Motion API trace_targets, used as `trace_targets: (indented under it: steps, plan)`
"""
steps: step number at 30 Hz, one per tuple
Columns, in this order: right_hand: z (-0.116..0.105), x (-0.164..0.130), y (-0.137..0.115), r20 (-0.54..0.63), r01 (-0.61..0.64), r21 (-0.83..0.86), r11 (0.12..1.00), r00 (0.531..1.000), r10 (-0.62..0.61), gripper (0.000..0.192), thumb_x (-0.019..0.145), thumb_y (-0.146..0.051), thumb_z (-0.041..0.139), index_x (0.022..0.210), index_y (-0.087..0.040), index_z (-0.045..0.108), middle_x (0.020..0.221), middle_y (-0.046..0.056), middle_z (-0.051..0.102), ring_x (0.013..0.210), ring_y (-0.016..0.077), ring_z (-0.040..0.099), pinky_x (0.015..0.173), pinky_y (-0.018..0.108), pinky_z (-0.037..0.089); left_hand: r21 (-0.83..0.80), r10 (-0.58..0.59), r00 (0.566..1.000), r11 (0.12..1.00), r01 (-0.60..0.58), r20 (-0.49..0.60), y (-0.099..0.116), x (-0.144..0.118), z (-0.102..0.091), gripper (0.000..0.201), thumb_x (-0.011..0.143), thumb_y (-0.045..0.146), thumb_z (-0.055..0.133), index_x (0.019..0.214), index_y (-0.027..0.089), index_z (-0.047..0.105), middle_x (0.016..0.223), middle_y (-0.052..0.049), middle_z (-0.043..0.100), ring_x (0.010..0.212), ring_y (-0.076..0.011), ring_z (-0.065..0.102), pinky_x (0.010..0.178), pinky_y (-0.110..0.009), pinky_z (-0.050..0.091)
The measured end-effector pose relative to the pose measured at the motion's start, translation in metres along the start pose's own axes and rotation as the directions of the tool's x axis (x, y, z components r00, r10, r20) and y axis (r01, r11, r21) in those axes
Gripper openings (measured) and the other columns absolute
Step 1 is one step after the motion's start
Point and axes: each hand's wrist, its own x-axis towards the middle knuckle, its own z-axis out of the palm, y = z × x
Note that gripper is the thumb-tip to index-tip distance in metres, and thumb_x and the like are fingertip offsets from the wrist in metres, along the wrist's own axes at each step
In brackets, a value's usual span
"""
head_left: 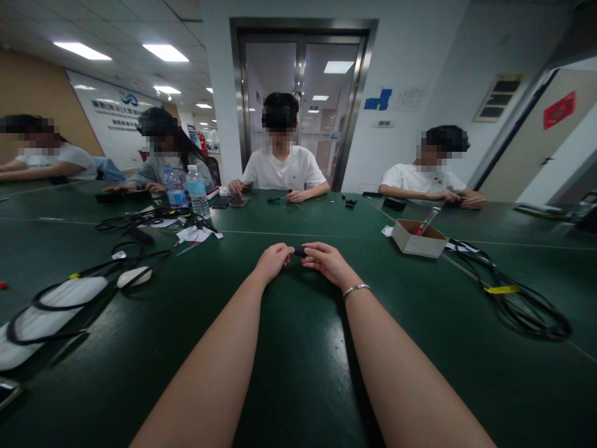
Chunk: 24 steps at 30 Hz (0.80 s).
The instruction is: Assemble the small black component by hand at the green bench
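1. Meeting in the head view over the middle of the green table (298, 311), the person's two bare hands were drawn close together, fingers bent inward.
2. The right hand (325, 260) pinched a small black object (300, 252) between thumb and fingers; a silver bracelet (357, 289) circled that wrist.
3. The left hand (274, 261) was closed narrow on the pale end of the same object, which thus lay between the two sets of fingertips. Its exact kind was too small to tell.
4. To the right stood an open cardboard box (417, 246) with a clear tube (428, 221) leaning in it, and beyond it lay a coiled black cable with a yellow tag (502, 290).
5. To the left, a long white item (56, 308) lay under loops of black cable, near a smaller white piece (134, 277). Farther back, two water bottles (198, 193) stood side by side behind some crumpled paper (196, 234).
6. Across the table sat a co-worker in a white shirt (285, 169), one hand near a slim dark tool (278, 198). Another co-worker (422, 180) sat farther right, and two more (163, 158) at the left.
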Motion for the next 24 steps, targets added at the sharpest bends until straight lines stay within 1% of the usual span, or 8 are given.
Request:
trace_targets:
  steps: [2,6,10,13,17,20,24]
  plan:
    - [0.000,0.000,0.000,-0.005,-0.002,0.003,1.000,1.000,0.002,0.017,0.074,-0.012,0.075,0.089,-0.012,0.067,0.075,0.006,0.069,0.062,0.0147,0.067,0.063,0.024,0.059,-0.031,-0.002,1.000,1.000,0.003,0.006,0.001,0.000,0.000,0.032,0.077,0.046,0.047,0.064,0.017,0.051,0.061,0.001,0.052,0.056,-0.0120,0.048,0.055,-0.024,0.038]
    - [0.001,0.000,-0.001,-0.011,-0.002,0.009,1.000,1.000,0.002,0.016,0.074,-0.011,0.074,0.088,-0.012,0.066,0.072,0.005,0.068,0.062,0.0149,0.067,0.063,0.024,0.059,-0.088,-0.002,1.000,0.996,0.001,-0.010,0.002,-0.001,0.000,0.040,0.080,0.053,0.042,0.067,0.017,0.051,0.060,0.000,0.052,0.053,-0.0114,0.047,0.052,-0.024,0.037]
    - [0.000,0.000,-0.001,-0.007,0.002,0.008,1.000,1.000,-0.002,0.016,0.074,-0.012,0.074,0.087,-0.014,0.066,0.072,0.004,0.068,0.062,0.0144,0.067,0.064,0.024,0.059,-0.081,-0.001,1.000,0.997,-0.002,-0.027,0.006,-0.003,0.000,0.037,0.077,0.052,0.049,0.067,0.016,0.053,0.058,0.000,0.051,0.052,-0.0106,0.046,0.052,-0.023,0.035]
    - [-0.001,0.000,-0.001,-0.004,0.005,0.010,1.000,1.000,-0.005,0.015,0.074,-0.013,0.074,0.087,-0.014,0.067,0.073,0.004,0.068,0.062,0.0142,0.067,0.063,0.024,0.059,-0.122,-0.020,0.999,0.992,0.017,-0.024,0.011,-0.004,-0.002,0.033,0.073,0.048,0.053,0.065,0.016,0.053,0.057,0.001,0.051,0.052,-0.0099,0.044,0.052,-0.023,0.035]
    - [-0.001,0.000,0.000,-0.003,0.005,0.012,1.000,1.000,-0.005,0.016,0.074,-0.012,0.074,0.088,-0.013,0.067,0.072,0.005,0.068,0.062,0.0143,0.067,0.063,0.023,0.059,-0.178,-0.052,0.999,0.983,0.049,-0.012,0.017,-0.006,-0.004,0.026,0.067,0.041,0.060,0.072,0.015,0.057,0.060,0.001,0.053,0.053,-0.0095,0.045,0.053,-0.022,0.036]
    - [-0.002,0.001,0.000,-0.004,0.005,0.009,1.000,1.000,-0.005,0.015,0.074,-0.012,0.074,0.088,-0.013,0.067,0.072,0.005,0.068,0.062,0.0143,0.067,0.063,0.023,0.059,-0.169,-0.038,0.999,0.985,0.033,-0.028,0.019,-0.006,-0.005,0.026,0.066,0.038,0.063,0.078,0.016,0.059,0.064,0.000,0.056,0.057,-0.0101,0.049,0.054,-0.022,0.037]
    - [-0.002,0.001,0.001,0.001,0.009,0.001,1.000,1.000,-0.009,0.015,0.074,-0.013,0.074,0.087,-0.014,0.067,0.071,0.004,0.068,0.062,0.0143,0.067,0.063,0.023,0.059,-0.133,-0.052,0.998,0.990,0.046,-0.042,0.019,-0.006,-0.004,0.029,0.070,0.044,0.060,0.079,0.016,0.059,0.065,-0.001,0.057,0.058,-0.0115,0.051,0.054,-0.022,0.038]
